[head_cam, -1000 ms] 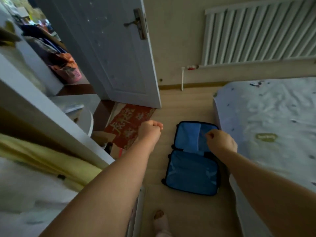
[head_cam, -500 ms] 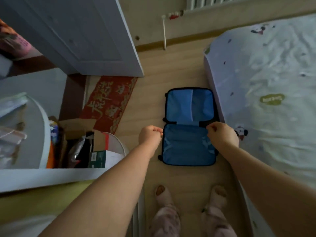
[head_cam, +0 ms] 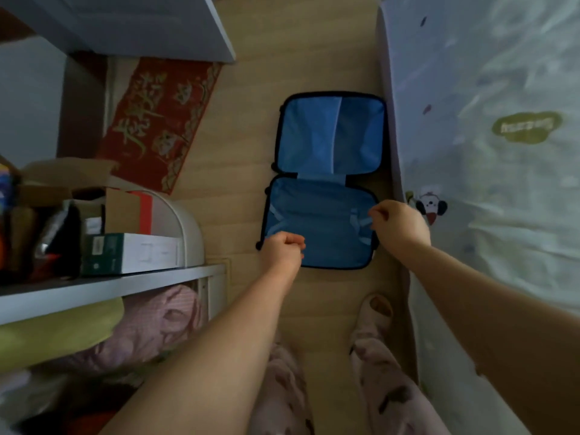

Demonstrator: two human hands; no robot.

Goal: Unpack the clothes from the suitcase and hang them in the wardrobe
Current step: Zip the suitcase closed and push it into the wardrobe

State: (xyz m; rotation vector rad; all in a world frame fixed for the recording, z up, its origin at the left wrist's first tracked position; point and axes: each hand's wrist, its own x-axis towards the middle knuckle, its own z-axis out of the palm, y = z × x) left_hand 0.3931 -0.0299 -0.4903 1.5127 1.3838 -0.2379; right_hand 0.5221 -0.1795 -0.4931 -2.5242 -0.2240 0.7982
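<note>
Suitcase: 1; suitcase [head_cam: 323, 180] lies open flat on the floor [head_cam: 244, 152], R side just beside the bed [head_cam: 502, 215]; 2 halves, both blue-lined, black rim; near half under a blue panel w/ pale straps, contents not visible
Hands: 2; left hand [head_cam: 284, 251] a tight fist over near half's L rim, nothing seen in it; right hand [head_cam: 400, 224] over near half's R rim, fingers curled in, thumb to forefinger, nothing seen held; contact w/ suitcase can't tell
Legs: 2 pink patterned pyjama legs [head_cam: 386, 387]; 1 slipper [head_cam: 376, 309] visible, other foot hidden by L forearm
Boxes: on the white shelf [head_cam: 110, 287], 1 green-white box [head_cam: 131, 252], 1 cardboard box [head_cam: 122, 211] behind it, 1 white curved piece [head_cam: 185, 221] beside; rest too dark to count
Change vs 0.5 s ago: view tipped further down; radiator + wall pipe gone off the top; suitcase sits higher in frame; hands then about level w/ hinge, now lower over near half; both fists unchanged; pink bundle [head_cam: 157, 321] under shelf newly in view
Surface: pale wood-look floor, a strip btw shelf and bed
Room: shelf at L, yellow-green cloth [head_cam: 53, 334] below it; red mat [head_cam: 157, 120] w/ gold characters L of suitcase, apart from it; grey-white door [head_cam: 141, 23] top L; bed's sheet pale, printed, 1 green patch [head_cam: 527, 127], 1 cartoon dog [head_cam: 431, 207] just beside right hand
</note>
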